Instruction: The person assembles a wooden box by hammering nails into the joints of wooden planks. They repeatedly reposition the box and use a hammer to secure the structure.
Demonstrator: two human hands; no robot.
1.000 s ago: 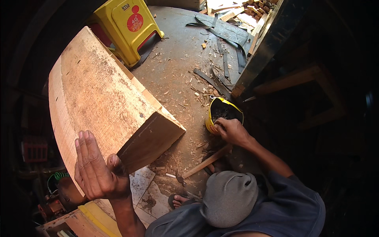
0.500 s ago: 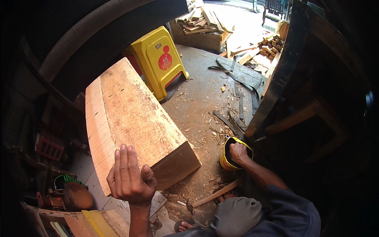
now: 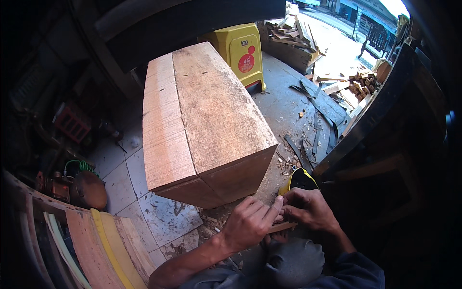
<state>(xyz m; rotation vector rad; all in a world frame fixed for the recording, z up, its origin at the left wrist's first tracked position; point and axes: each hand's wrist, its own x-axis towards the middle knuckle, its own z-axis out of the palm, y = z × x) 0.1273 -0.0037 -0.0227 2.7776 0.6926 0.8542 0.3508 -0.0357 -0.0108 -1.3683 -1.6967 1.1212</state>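
My left hand (image 3: pixel 252 224) and my right hand (image 3: pixel 310 210) meet in front of my knee, fingertips touching or almost touching. Both hands have their fingers bent into a pinch; whatever small thing is between them is too hidden to make out. Just beyond the right hand stands a yellow container (image 3: pixel 285 187) with a dark inside, partly covered by that hand. A wooden hammer handle (image 3: pixel 287 226) shows below the hands. Ahead and to the left sits a large block-shaped piece of joined wooden boards (image 3: pixel 221 111), its near end just beyond my left hand.
Behind the wood stands a yellow plastic stool (image 3: pixel 236 55). Dark strips (image 3: pixel 315 108) and wood chips litter the floor at right. Scrap wood (image 3: pixel 293 36) is heaped at the back. A compressor-like machine (image 3: pixel 89 190) and several boards (image 3: pixel 82 241) are at left.
My right hand has come out of the yellow container. My left hand, flat over the wood before, has moved right and down to meet it, fingers now bent. The view has shifted.
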